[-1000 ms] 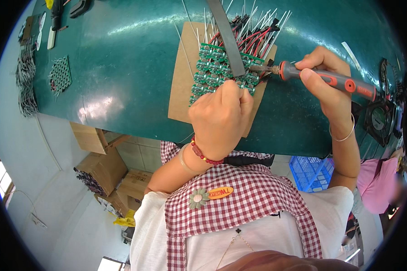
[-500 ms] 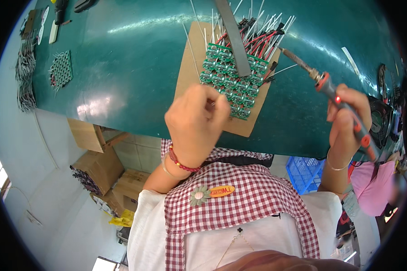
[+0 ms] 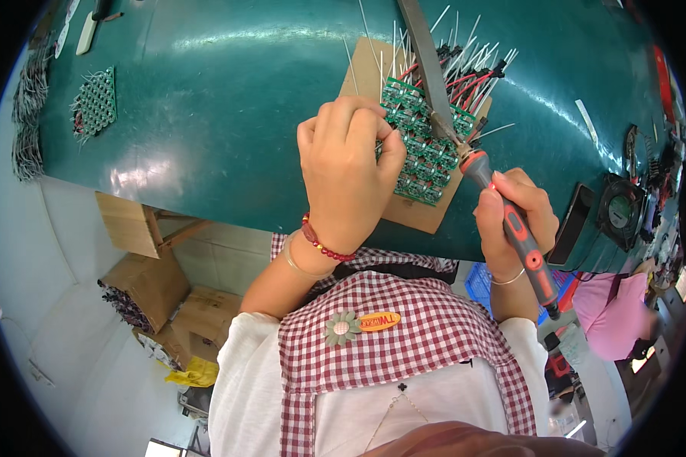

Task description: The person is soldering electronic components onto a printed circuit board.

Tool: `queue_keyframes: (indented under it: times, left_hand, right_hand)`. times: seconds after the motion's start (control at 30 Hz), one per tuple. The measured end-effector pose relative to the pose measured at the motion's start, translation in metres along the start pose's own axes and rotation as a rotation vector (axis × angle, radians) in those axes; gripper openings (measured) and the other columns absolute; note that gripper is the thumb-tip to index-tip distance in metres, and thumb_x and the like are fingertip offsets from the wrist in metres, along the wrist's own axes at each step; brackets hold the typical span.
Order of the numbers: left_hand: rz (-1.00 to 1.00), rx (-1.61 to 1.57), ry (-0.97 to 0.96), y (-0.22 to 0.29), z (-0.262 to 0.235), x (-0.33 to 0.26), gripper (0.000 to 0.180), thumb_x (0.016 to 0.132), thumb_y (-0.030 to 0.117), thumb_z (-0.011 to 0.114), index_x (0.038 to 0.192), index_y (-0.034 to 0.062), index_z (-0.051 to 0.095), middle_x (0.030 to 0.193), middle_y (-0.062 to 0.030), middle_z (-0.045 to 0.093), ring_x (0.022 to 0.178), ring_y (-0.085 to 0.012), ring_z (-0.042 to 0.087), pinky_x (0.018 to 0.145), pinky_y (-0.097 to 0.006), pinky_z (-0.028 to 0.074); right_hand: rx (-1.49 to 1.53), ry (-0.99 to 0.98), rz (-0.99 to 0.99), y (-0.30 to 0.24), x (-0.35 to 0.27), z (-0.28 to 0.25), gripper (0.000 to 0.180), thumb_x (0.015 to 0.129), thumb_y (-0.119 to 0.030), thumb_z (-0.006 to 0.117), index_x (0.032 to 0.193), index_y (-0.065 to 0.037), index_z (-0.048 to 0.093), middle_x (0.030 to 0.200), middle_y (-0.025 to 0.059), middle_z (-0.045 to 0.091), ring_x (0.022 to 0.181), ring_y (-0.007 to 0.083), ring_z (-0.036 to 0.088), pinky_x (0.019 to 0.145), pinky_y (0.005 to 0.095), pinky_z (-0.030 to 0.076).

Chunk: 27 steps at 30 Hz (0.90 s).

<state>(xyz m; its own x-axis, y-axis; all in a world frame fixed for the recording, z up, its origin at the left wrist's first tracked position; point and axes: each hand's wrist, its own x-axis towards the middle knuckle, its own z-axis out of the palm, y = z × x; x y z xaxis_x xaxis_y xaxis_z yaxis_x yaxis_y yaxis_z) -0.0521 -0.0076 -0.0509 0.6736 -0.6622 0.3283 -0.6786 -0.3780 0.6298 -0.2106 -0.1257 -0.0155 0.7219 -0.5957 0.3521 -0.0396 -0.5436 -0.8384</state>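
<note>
A panel of small green circuit boards [image 3: 423, 179] lies on a brown cardboard sheet [image 3: 410, 216]. Red, black and white wires [image 3: 476, 78] fan out from its far side, and a flat grey metal bar [image 3: 425, 53] rests across it. My left hand [image 3: 347, 164] is closed in a pinch at the panel's left edge; whatever sits between its fingertips is hidden. In my right hand [image 3: 503, 242] is a grey-and-red soldering iron [image 3: 476, 169], gripped by its handle. Its tip points at the boards beside the bar's near end; whether it touches them I cannot tell.
The green table [image 3: 229, 114] carries another small board panel [image 3: 97, 105] at left. Grey wire bundles [image 3: 29, 114] hang over its left edge. A dark flat device [image 3: 572, 223] and a black fan [image 3: 622, 207] stand at right. Cardboard boxes [image 3: 151, 280] and a blue crate [image 3: 479, 280] are below.
My right hand has brought the soldering iron leftward, its tip now over the boards. My left hand has moved slightly right and away from me, to the panel's edge. The view has shifted a little.
</note>
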Motion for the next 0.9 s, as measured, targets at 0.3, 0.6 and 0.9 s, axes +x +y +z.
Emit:
queue_keyframes:
  times: [0.3,0.6,0.9]
  left_hand:
    - [0.011,-0.034,-0.006,-0.002,0.004,0.002,0.018,0.07,0.004,0.07,0.079,0.0085,0.055,0.091,-0.0024,0.06,0.085,-0.0207,0.059,0.078,-0.037,0.039]
    - [-0.017,-0.071,-0.01,-0.001,0.008,0.003,0.018,0.07,0.004,0.072,0.074,0.0091,0.055,0.089,-0.0014,0.063,0.085,-0.0203,0.061,0.078,-0.036,0.039]
    - [-0.042,-0.096,-0.016,-0.001,0.013,0.003,0.019,0.069,0.004,0.072,0.075,0.0099,0.055,0.09,-0.0006,0.062,0.084,-0.0196,0.06,0.078,-0.036,0.038]
  right_hand:
    - [-0.104,-0.034,-0.034,-0.002,0.007,0.008,0.024,0.073,0.007,0.071,0.095,0.002,0.063,0.067,0.0093,0.06,0.054,0.0164,0.055,0.049,0.0272,0.041]
    - [-0.327,-0.075,-0.238,-0.011,-0.008,0.025,0.029,0.072,0.006,0.072,0.097,0.0,0.059,0.06,0.0063,0.054,0.05,0.0225,0.053,0.048,0.0313,0.042]
    - [-0.422,-0.098,-0.232,-0.016,-0.008,0.03,0.03,0.071,0.006,0.072,0.099,0.001,0.061,0.059,0.0066,0.053,0.05,0.0225,0.052,0.048,0.0318,0.041]
